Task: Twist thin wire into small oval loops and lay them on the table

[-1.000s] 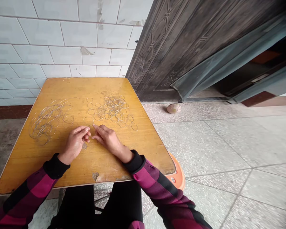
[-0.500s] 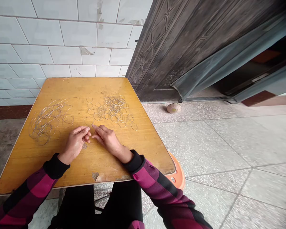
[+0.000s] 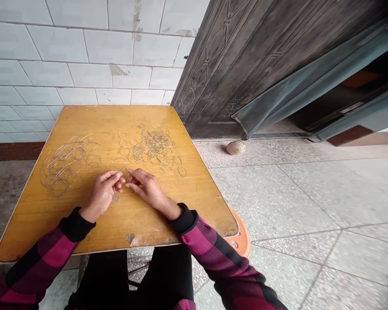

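Note:
My left hand (image 3: pixel 106 188) is closed in a pinch on a thin wire (image 3: pixel 119 159), bent into a loop that stands up just beyond the fingertips. My right hand (image 3: pixel 147 189) is right beside it, thumb and index finger apart, the index fingertip at the right side of the loop. Whether that fingertip touches the wire is too small to tell. To the left on the table lies a tangle of loose curved wires (image 3: pixel 64 161). Beyond my right hand is a pile of wire pieces shaped into joined rings (image 3: pixel 157 146).
The yellow wooden table (image 3: pixel 187 215) has chipped spots near its front edge. An orange plastic stool (image 3: pixel 243 234) shows under its right corner. A white tiled wall (image 3: pixel 84 47) stands behind, with a dark carved door (image 3: pixel 220 73) and a worn ball (image 3: pixel 236 147) to the right.
Both hands stay almost where they were. The wire loop at the left fingertips has shifted slightly. The whole view has moved a little.

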Available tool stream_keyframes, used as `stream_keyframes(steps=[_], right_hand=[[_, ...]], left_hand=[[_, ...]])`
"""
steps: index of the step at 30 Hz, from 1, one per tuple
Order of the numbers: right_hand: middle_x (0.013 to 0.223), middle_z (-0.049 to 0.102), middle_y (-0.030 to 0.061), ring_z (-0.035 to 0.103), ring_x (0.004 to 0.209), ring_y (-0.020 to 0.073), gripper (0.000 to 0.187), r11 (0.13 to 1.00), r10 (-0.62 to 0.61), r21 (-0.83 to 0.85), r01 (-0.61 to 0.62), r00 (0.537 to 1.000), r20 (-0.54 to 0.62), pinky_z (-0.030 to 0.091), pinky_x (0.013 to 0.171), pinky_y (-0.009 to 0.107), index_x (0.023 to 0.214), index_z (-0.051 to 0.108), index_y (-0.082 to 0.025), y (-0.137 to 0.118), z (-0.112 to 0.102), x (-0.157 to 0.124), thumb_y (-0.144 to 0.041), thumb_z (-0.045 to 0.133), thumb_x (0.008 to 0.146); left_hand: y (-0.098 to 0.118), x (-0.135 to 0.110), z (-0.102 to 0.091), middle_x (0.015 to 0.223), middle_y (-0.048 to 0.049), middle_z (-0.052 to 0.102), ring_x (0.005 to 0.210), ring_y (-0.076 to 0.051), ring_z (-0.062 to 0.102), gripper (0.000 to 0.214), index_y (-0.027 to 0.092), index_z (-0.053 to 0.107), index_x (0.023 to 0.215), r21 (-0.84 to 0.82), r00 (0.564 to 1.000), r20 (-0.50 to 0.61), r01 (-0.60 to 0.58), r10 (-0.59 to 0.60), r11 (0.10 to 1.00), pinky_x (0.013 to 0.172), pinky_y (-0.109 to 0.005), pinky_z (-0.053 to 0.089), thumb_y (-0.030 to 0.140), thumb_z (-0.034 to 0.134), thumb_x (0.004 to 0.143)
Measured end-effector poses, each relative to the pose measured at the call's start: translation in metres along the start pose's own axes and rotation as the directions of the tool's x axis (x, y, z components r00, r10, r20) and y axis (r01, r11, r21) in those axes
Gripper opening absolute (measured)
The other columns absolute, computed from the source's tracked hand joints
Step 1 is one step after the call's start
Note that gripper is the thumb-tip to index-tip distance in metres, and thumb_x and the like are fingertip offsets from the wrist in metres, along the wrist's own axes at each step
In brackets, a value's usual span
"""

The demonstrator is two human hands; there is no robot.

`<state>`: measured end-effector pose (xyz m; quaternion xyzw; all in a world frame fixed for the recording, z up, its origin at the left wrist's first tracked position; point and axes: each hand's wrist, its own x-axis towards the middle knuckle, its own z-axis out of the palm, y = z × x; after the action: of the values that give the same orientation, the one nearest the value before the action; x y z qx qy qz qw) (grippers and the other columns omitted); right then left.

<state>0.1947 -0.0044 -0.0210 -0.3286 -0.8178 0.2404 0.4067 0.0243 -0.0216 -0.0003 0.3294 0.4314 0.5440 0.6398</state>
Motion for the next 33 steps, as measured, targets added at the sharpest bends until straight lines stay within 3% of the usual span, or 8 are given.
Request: stream_keyframes(steps=[10,23,33], right_hand=[[0.090,0.065,0.0066,0.061,0.077,0.0152,0.040,1.000,-0.012,0.018,0.012,1.000,-0.002,0.052,0.071,0.029,0.131,0.054,-0.015,-0.002,-0.002,0.000,-0.027,0.057,0.093],[0.092,0.064,0.0090,0.063,0.082,0.0174,0.046,0.993,-0.091,-0.070,0.093,0.995,0.042,0.054,0.075,0.031,0.137,0.048,-0.015,0.011,0.005,-0.003,-0.034,0.051,0.096],[0.092,0.063,0.0085,0.062,0.079,0.0162,0.044,0.991,-0.047,-0.117,0.059,0.994,0.099,0.053,0.073,0.029,0.136,0.050,-0.015,0.008,0.003,-0.004,-0.033,0.052,0.096]], left_hand=[[-0.002,0.000,-0.001,0.068,-0.0009,0.064,0.054,-0.008,0.052,0.020,0.014,0.067,0.074,0.076,0.997,0.020,-0.080,0.078,0.994,0.050,-0.020,0.043,0.031,0.075,0.069],[0.001,-0.003,0.002,0.061,0.0001,0.061,0.049,-0.007,0.049,0.024,0.013,0.066,0.068,0.104,0.998,0.028,-0.061,0.058,0.993,0.045,-0.020,0.043,0.035,0.076,0.066],[0.001,-0.003,0.001,0.060,-0.0004,0.060,0.047,-0.008,0.049,0.023,0.013,0.065,0.066,0.130,0.998,0.038,-0.051,0.046,0.990,0.044,-0.021,0.042,0.034,0.075,0.066]])
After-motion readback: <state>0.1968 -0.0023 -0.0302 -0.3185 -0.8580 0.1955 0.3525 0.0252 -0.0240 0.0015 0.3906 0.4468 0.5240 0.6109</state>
